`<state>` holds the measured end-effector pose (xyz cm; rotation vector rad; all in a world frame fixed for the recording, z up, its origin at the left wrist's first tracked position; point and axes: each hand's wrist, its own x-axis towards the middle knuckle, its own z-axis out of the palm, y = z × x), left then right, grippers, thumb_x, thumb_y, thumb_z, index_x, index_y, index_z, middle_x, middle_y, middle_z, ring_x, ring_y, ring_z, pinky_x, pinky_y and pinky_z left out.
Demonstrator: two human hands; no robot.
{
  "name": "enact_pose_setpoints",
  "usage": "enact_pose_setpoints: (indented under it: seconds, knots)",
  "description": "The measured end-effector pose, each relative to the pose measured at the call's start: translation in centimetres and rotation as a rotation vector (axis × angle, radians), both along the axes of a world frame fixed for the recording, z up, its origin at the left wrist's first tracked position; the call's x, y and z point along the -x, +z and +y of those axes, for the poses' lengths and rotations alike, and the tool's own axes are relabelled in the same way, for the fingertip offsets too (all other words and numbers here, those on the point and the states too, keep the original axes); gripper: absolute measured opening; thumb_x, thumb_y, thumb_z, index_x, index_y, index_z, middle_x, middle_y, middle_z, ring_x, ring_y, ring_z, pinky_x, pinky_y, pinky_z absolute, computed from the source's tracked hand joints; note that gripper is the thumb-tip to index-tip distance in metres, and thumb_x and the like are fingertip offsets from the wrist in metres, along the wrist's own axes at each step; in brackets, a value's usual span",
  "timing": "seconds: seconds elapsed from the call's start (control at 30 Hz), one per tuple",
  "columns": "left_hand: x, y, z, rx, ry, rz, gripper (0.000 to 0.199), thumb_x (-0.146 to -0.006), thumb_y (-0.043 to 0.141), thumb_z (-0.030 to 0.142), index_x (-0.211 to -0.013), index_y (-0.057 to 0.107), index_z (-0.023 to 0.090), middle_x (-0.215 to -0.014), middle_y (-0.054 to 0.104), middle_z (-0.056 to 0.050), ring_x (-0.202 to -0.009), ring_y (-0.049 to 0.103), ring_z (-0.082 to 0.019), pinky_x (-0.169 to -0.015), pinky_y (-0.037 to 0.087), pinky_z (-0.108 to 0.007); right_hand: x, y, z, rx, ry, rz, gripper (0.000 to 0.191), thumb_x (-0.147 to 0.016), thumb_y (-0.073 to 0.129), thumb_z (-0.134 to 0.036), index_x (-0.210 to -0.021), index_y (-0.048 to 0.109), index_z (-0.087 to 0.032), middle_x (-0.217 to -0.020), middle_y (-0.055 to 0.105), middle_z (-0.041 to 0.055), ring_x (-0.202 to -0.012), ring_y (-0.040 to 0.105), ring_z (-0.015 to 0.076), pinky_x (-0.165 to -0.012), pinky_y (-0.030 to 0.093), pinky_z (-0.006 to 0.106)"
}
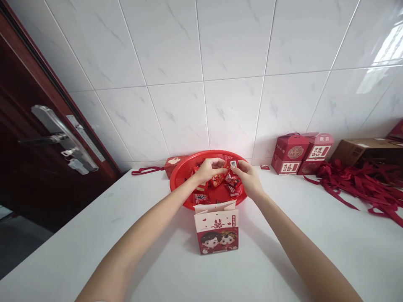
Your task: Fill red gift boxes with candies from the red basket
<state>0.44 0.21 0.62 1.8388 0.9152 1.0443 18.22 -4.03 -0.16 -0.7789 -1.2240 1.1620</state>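
Between my two hands, over the red plastic basket (pixel 176 193), is a red wrapped candy packet (pixel 232 164) with a pale printed label. My left hand (pixel 210 171) pinches its left side, and the fingers of my right hand (pixel 248 178) close on its right side. Several more red candy packets (pixel 218 180) lie in the basket below. In front of the basket stands a small red and white paper gift box (pixel 217 233), upright with its top flaps raised. Two cartoon figures are printed on its front.
Several red gift boxes (pixel 291 153) are stacked by the wall at right, beside a heap of dark red ribbons (pixel 362 184) and a brown cardboard box (pixel 367 153). A red box (pixel 172 165) with a ribbon sits behind the basket's left. A door (pixel 37 138) is at far left.
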Motion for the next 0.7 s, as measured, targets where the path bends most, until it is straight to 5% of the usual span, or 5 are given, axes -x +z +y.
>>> enact_pose_setpoints:
  seconds: [0.13,0.27,0.47,0.7]
  knots:
    - [0.0,0.2,-0.2,0.021,-0.037,0.062,0.031,-0.073,0.078,0.033,-0.095,0.073,0.013,-0.096,0.075,-0.007,-0.092,0.068,-0.022,-0.086,0.053,-0.036,-0.1,0.0,0.0,0.014,-0.025,-0.046,0.029,-0.069,0.075,-0.049,-0.074,0.067,-0.021,-0.077,0.067,0.0010,-0.074,0.058,0.0183,-0.066,0.049,0.031]
    - [-0.1,0.0,0.2,0.032,0.120,0.290,0.027,-0.082,0.061,0.015,-0.106,0.074,0.016,-0.112,0.075,-0.007,-0.105,0.068,-0.021,-0.094,0.053,-0.032,-0.1,-0.1,0.1,0.022,-0.085,-0.035,0.027,-0.069,0.075,-0.046,-0.073,0.067,-0.021,-0.075,0.066,0.0006,-0.071,0.057,0.0173,-0.066,0.048,0.032]
    - [0.6,-1.5,1.3,0.055,0.253,0.483,0.024,-0.071,0.064,0.008,-0.090,0.075,0.018,-0.105,0.076,-0.007,-0.104,0.067,-0.026,-0.093,0.051,-0.033,0.0,-0.4,0.2,-0.018,-0.062,-0.038,0.027,-0.071,0.075,-0.046,-0.070,0.064,-0.021,-0.072,0.064,0.0002,-0.069,0.056,0.0176,-0.066,0.048,0.032]
    - [1.3,-1.6,1.0,0.160,0.142,0.560,0.009,-0.072,0.066,0.017,-0.077,0.073,0.017,-0.070,0.073,-0.003,-0.070,0.068,-0.021,-0.067,0.052,-0.029,-0.1,-0.3,0.2,-0.014,-0.087,-0.057,0.027,-0.071,0.073,-0.047,-0.070,0.062,-0.022,-0.073,0.063,0.0005,-0.069,0.055,0.0180,-0.067,0.046,0.033]
